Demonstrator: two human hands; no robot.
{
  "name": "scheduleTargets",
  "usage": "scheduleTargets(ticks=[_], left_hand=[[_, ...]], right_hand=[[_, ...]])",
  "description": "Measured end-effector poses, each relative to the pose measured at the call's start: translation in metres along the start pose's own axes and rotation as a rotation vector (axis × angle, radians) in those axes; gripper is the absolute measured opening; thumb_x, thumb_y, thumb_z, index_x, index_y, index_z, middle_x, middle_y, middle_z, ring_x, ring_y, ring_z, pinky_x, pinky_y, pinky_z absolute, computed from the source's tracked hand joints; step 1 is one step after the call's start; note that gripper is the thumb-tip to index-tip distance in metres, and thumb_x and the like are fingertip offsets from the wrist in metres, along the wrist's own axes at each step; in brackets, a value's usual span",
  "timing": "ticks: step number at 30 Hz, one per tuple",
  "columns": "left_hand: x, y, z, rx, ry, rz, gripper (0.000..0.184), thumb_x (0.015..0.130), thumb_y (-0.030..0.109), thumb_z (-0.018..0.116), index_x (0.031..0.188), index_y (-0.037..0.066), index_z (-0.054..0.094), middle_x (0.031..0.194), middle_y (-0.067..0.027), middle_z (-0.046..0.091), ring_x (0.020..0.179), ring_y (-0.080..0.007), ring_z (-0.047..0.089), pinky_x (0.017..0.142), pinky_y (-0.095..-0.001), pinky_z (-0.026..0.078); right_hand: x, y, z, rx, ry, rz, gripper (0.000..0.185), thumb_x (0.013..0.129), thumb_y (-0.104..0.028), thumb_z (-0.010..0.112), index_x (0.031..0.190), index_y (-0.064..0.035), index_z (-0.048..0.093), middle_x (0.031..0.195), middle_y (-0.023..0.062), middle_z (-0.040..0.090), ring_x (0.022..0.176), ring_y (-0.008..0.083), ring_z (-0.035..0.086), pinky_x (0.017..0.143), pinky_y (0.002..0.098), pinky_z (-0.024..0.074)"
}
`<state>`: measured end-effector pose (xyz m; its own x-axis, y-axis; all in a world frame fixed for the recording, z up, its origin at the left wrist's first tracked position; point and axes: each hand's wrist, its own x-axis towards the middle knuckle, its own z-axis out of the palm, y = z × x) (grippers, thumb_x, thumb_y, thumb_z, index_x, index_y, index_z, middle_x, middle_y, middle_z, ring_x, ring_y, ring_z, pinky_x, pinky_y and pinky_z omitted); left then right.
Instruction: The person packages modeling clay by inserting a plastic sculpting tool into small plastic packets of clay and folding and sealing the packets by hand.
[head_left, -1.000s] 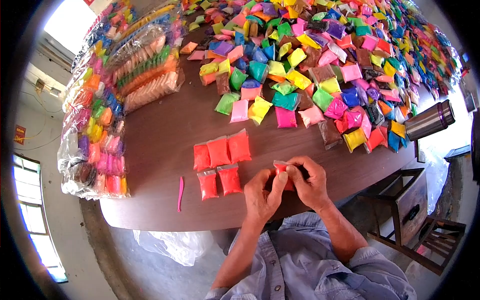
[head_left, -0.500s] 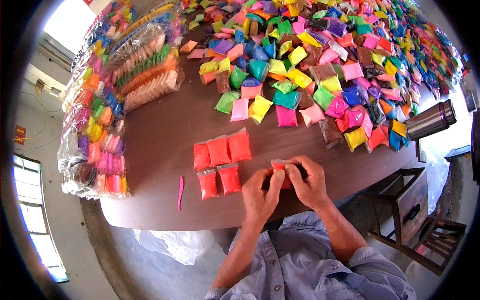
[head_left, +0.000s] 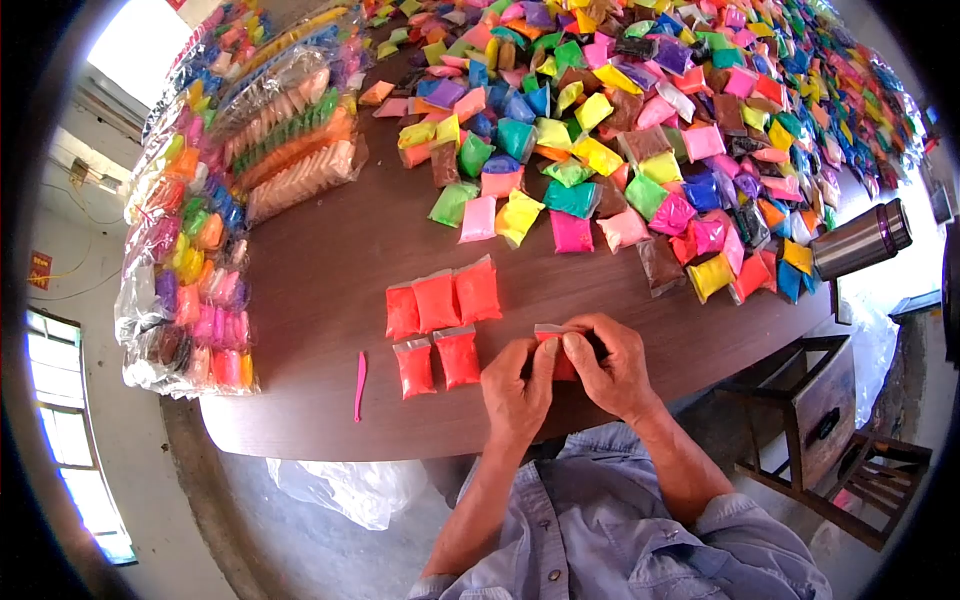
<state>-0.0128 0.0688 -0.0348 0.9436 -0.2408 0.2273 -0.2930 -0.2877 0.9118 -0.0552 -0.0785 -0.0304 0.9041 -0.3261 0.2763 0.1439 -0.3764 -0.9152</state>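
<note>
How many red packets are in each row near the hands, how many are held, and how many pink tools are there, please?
Red packets, far row: 3
Red packets, near row: 2
Held packet: 1
Pink tool: 1
Total: 7

Grey-blue shirt (head_left: 605, 525) w/ rnd btns (head_left: 554, 576)

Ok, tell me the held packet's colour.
The packet is red; it shows best in the head view.

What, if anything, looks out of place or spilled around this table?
Mainly the crumpled clear plastic below the near edge of the table: seemingly on the floor, it looks like loose wrapping. I see no spill, and the five red packets show no obvious tear.
</note>
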Motion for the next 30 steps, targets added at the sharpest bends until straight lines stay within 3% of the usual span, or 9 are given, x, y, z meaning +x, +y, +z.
scheduleTargets(ticks=[6,8,12,14,24,27,30], left_hand=[[-0.001,0.004,0.001,-0.113,-0.035,-0.116,0.022,0.102,0.019,0.073,0.098,-0.003,0.073,0.083,-0.0161,0.073,0.07,-0.0206,0.068,0.065,-0.0335,0.053],[0.0,0.003,0.001,-0.096,-0.022,-0.082,0.021,0.102,0.017,0.073,0.099,-0.003,0.073,0.083,-0.0164,0.073,0.07,-0.0207,0.067,0.065,-0.0332,0.052],[0.002,0.004,0.0,-0.034,0.0,-0.011,0.017,0.102,0.014,0.072,0.098,-0.003,0.072,0.081,-0.0174,0.071,0.07,-0.0203,0.067,0.066,-0.0328,0.052],[0.0,0.001,-0.002,-0.003,-0.004,-0.028,0.016,0.102,0.013,0.072,0.098,-0.003,0.072,0.081,-0.0178,0.071,0.07,-0.0204,0.067,0.066,-0.0329,0.052],[-0.001,0.001,0.003,-0.141,0.005,-0.069,0.018,0.101,0.016,0.074,0.102,-0.002,0.074,0.085,-0.016,0.074,0.077,-0.0198,0.071,0.071,-0.0324,0.055],[-0.002,-0.001,0.003,-0.165,-0.013,-0.08,0.017,0.101,0.015,0.073,0.102,-0.002,0.074,0.086,-0.0163,0.075,0.078,-0.0206,0.072,0.072,-0.0321,0.055],[0.001,0.001,0.0,-0.062,-0.012,-0.017,0.016,0.101,0.014,0.072,0.101,-0.002,0.073,0.084,-0.0167,0.073,0.075,-0.0226,0.071,0.07,-0.0332,0.054]], right_hand=[[-0.003,0.004,-0.001,0.067,0.008,0.058,0.014,0.101,-0.013,0.069,0.104,0.0003,0.072,0.088,0.011,0.073,0.076,0.0182,0.069,0.069,0.0329,0.0542],[-0.004,0.008,0.0,0.05,-0.009,0.012,0.011,0.098,-0.011,0.071,0.101,-0.0006,0.07,0.089,0.0154,0.073,0.079,0.0277,0.073,0.07,0.0369,0.0562],[-0.001,0.0,-0.001,0.043,-0.015,0.021,0.012,0.098,-0.012,0.071,0.102,-0.0009,0.071,0.089,0.0152,0.073,0.078,0.0282,0.073,0.071,0.037,0.0564],[-0.001,0.0,-0.001,0.009,-0.026,0.013,0.015,0.101,-0.013,0.068,0.105,0.0005,0.072,0.091,0.0124,0.075,0.079,0.0188,0.071,0.07,0.0332,0.0556],[-0.003,0.001,-0.001,0.083,-0.006,0.066,0.012,0.1,-0.01,0.069,0.104,0.0008,0.072,0.089,0.012,0.075,0.079,0.019,0.071,0.071,0.0331,0.0558],[-0.003,0.005,0.0,0.072,0.006,0.05,0.013,0.097,-0.012,0.072,0.102,-0.0005,0.072,0.089,0.0144,0.074,0.078,0.024,0.073,0.07,0.0353,0.0571],[-0.003,0.002,0.0,0.04,-0.003,0.032,0.013,0.097,-0.013,0.072,0.102,-0.0006,0.073,0.089,0.0142,0.074,0.078,0.0235,0.073,0.069,0.0351,0.0568]])
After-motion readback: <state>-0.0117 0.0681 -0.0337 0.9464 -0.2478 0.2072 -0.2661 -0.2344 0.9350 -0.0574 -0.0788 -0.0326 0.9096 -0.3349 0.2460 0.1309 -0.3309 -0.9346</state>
